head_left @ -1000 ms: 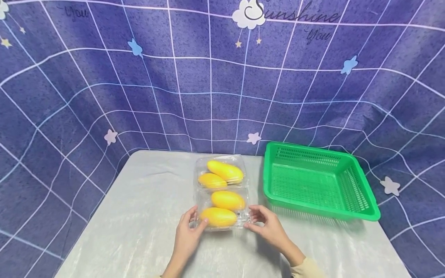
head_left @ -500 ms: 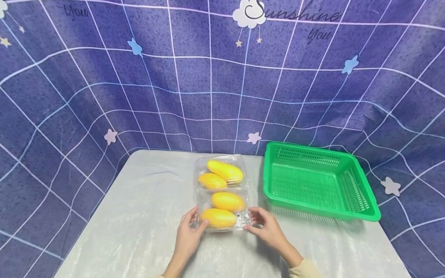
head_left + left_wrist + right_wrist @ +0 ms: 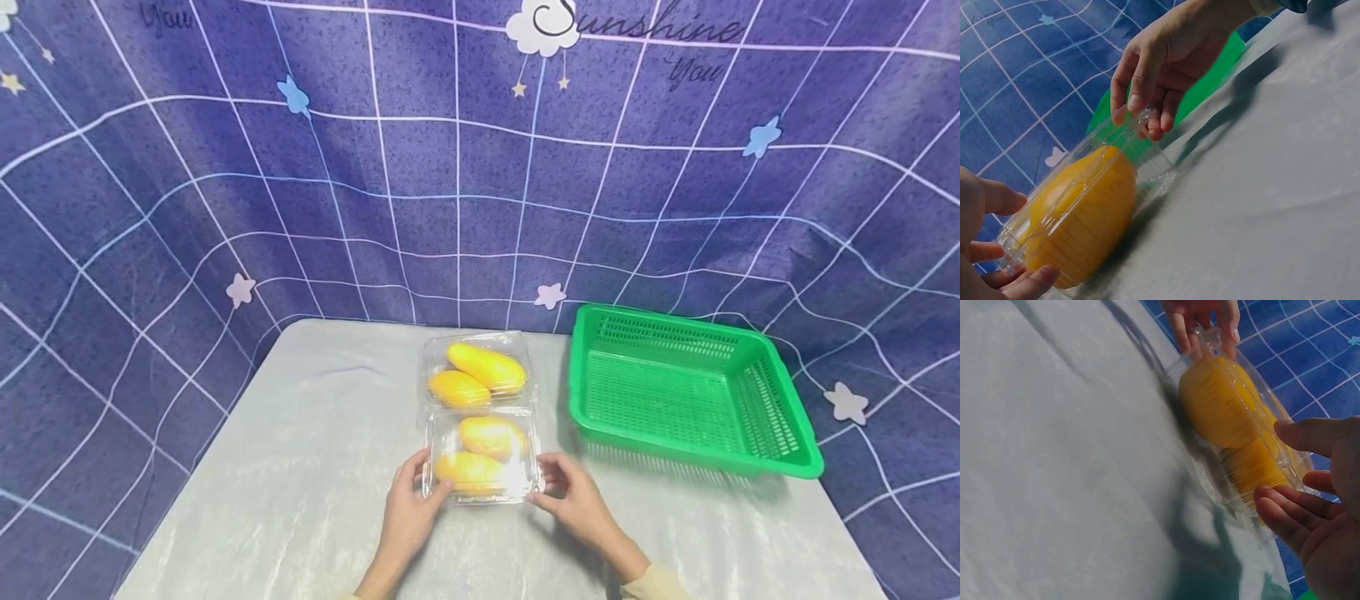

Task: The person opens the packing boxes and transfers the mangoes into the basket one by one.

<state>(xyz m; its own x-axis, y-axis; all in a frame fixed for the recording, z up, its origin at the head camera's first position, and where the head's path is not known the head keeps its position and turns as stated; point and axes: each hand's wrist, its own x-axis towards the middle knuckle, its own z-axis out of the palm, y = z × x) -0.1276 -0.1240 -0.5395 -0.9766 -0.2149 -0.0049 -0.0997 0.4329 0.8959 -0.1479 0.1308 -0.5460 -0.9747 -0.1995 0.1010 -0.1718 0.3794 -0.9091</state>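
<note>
A clear plastic clamshell box (image 3: pixel 483 492) with two yellow mangoes (image 3: pixel 480 471) inside lies at the table's near middle, its lid catching glare. My left hand (image 3: pixel 408 508) grips its left edge, thumb above and fingers at the side. My right hand (image 3: pixel 585 504) pinches the right edge between thumb and fingers, also visible in the right wrist view with the mangoes (image 3: pixel 1222 406) behind the plastic. Just behind stands a second clear box (image 3: pixel 435 354), also holding two mangoes (image 3: pixel 487 368). In the left wrist view, one mango (image 3: pixel 1091 219) hides most of the other.
A green plastic basket (image 3: pixel 660 454) with slotted sides stands to the right of the boxes. A pale cloth (image 3: pixel 315 467) covers the table. A purple-blue curtain (image 3: pixel 405 167) with grid lines and stars hangs behind and at both sides.
The near box has shifted slightly toward me and tilts a little, with a bright reflection now on its lid. Both hands keep their hold. The far box and basket stay put.
</note>
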